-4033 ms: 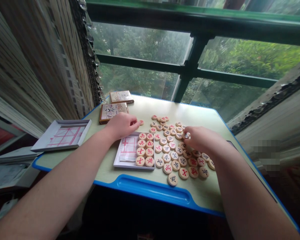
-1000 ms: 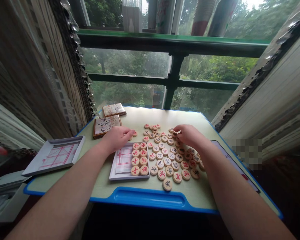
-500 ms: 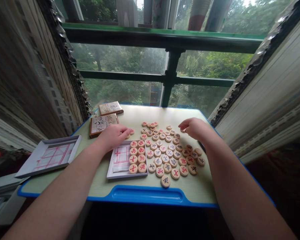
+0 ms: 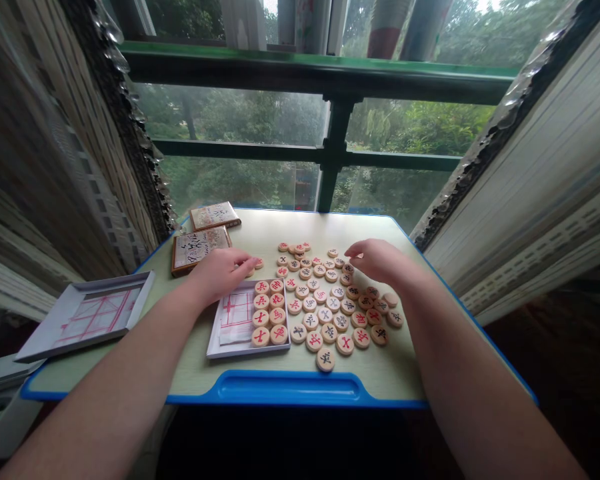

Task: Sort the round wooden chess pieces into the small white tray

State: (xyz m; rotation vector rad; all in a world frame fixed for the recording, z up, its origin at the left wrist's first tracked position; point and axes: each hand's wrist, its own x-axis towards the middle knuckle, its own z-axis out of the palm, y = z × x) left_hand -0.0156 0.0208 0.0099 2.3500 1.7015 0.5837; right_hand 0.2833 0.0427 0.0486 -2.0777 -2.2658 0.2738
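Observation:
My left hand (image 4: 226,272) lies palm down beyond a shallow white box (image 4: 215,347), fingers stretched out. Under its fingertips a wooden Chinese chess piece (image 4: 251,272) shows in part, beside another piece (image 4: 259,263). Two columns of red-marked pieces (image 4: 277,315) fill the box's right side; red-lined paper (image 4: 237,320) shows at its left. My right hand (image 4: 375,260) reaches in over the right edge of the scattered pieces (image 4: 325,313), fingers loosely bent and apart, close to a black-marked piece (image 4: 347,268). What lies beneath its palm is hidden.
A white box lid (image 4: 143,300) with red-lined paper stands at the table's left edge. Two small picture-covered boxes (image 4: 200,248) lie at the back left. The table (image 4: 190,373) has a blue front tray (image 4: 287,387). A window and curtains enclose the far side.
My right hand has moved a little left, toward the scattered pieces, covering the piece that showed at its fingertips. My left hand stays by the same pieces. The whole view has shifted slightly.

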